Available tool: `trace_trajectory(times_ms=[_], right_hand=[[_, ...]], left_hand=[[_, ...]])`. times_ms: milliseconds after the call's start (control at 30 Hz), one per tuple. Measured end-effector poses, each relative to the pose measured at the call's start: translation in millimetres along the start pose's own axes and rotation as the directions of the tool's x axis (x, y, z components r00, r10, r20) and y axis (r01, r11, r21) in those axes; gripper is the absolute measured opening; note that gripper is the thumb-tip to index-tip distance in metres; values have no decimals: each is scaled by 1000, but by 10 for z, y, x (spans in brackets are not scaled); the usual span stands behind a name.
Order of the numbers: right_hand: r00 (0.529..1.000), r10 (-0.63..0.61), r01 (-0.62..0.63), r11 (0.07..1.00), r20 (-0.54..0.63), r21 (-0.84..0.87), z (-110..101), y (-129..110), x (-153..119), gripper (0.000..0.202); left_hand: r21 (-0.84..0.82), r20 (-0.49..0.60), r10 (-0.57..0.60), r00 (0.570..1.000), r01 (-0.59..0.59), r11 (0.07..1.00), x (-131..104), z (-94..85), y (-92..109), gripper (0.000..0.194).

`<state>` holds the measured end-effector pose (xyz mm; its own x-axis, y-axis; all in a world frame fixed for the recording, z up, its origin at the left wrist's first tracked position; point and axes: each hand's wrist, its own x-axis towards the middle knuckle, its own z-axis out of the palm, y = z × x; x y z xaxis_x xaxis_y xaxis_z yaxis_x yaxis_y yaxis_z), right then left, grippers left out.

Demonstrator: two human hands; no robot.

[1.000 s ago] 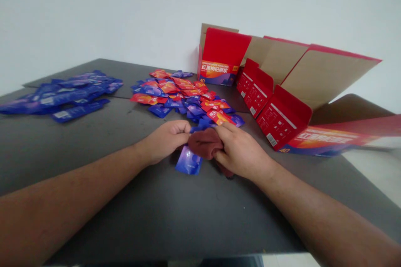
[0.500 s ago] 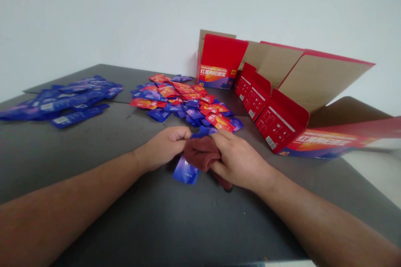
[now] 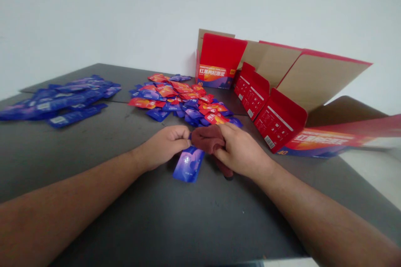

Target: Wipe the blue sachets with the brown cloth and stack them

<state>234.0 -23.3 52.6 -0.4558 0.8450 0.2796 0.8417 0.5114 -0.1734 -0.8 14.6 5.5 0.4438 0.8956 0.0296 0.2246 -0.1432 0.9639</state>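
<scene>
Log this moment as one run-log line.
left hand: pinching blue pouch | right hand: gripping brown cloth against pouch | beyond: mixed pouch pile | right: open red boxes

Brown cloth (image 3: 207, 138) and blue sachet (image 3: 188, 164) between two hands

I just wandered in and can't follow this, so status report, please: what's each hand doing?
Left hand pinching blue pouch. Right hand gripping brown cloth against it. Cloth hiding pouch's upper part.
</scene>
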Motion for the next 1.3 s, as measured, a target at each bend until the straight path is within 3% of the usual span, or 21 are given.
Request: trace_trajectory(times_ms=[67, 200, 367, 533, 700, 867, 1067, 1233, 1300], right_hand=[[1000, 0, 0, 1000, 4, -2, -2, 1, -1, 13], [992, -115, 113, 992, 49, 48, -1, -27, -14, 13], [1000, 16, -16, 1000, -11, 4, 14, 18, 10, 16], [990, -133, 129, 989, 51, 77, 3, -9, -3, 12], [1000, -2, 2, 1000, 2, 20, 12, 7, 6, 13], [990, -128, 125, 990, 54, 60, 10, -30, -8, 14], [1000, -4, 3, 1000, 21, 8, -4, -31, -1, 19], [987, -133, 127, 990, 86, 68, -8, -54, -12, 16], [993, -97, 94, 994, 68, 50, -1, -42, -10, 16]], left_hand=[[-8, -4, 2, 1000, -2, 1000, 0, 4, -5, 19], [-43, 3, -17, 1000, 17, 999, 0, 16, -12, 16], [-32, -19, -5, 1000, 4, 999, 1, 9, -26, 19], [-29, 10, -25, 1000, 25, 999, -3, 8, -6, 18], [-61, -24, -11, 1000, 10, 998, 0, 18, -28, 19], [-59, -6, -29, 1000, 28, 998, 2, 15, -38, 19], [-83, -25, -18, 1000, 16, 996, -1, 18, -34, 17], [-91, 3, -28, 1000, 28, 995, -5, 22, -18, 20], [-91, -9, -25, 1000, 24, 996, -1, 20, -28, 20]])
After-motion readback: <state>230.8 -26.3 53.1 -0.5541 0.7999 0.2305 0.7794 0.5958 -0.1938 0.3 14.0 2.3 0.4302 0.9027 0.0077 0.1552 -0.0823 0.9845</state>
